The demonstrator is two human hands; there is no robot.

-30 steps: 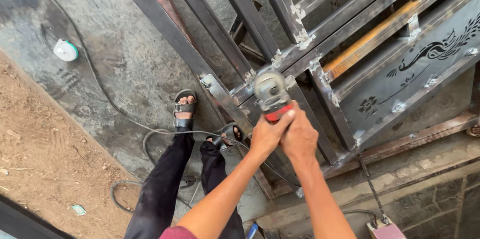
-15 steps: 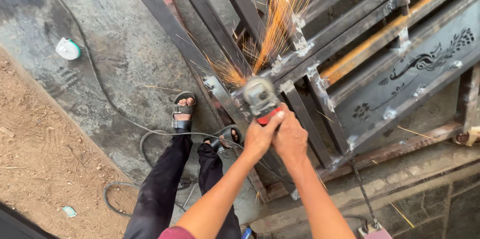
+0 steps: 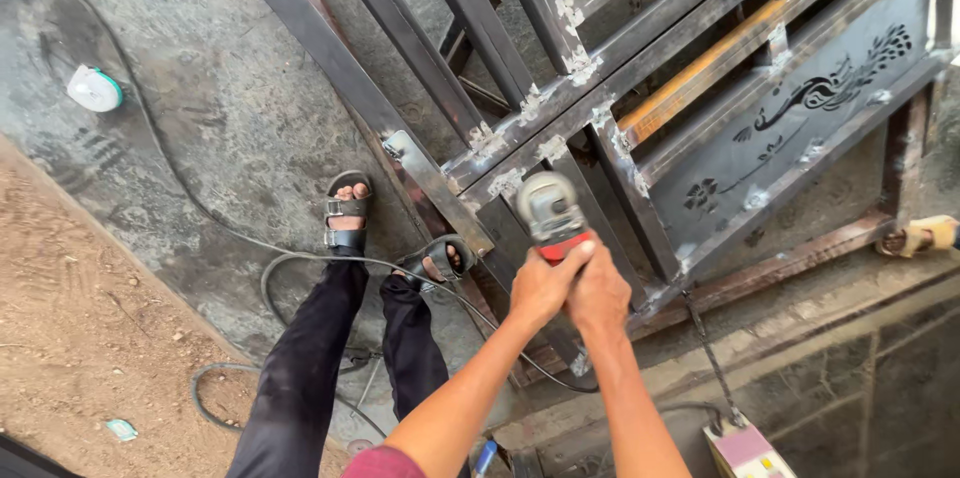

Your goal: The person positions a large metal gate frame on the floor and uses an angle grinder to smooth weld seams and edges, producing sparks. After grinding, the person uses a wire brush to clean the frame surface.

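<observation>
Both my hands grip an angle grinder [image 3: 547,210] with a grey head and a red body. My left hand [image 3: 540,285] and my right hand [image 3: 598,290] are wrapped side by side around its rear. The grinder's head hangs just over a welded joint of a dark steel gate frame [image 3: 560,128] lying flat on the ground. No sparks show now. The frame has long square tubes and a panel with a cut-out bird and flower pattern [image 3: 800,113].
My legs in black trousers and sandals [image 3: 347,210] stand left of the frame. A black cable [image 3: 300,268] loops around my feet. A white round object [image 3: 94,89] lies on the concrete at left. A small boxed machine [image 3: 745,450] sits at the bottom right.
Half a second ago sparks flew from the grinder on the joint. Now the sparks have stopped and the grinder sits slightly lower and to the right of that joint.
</observation>
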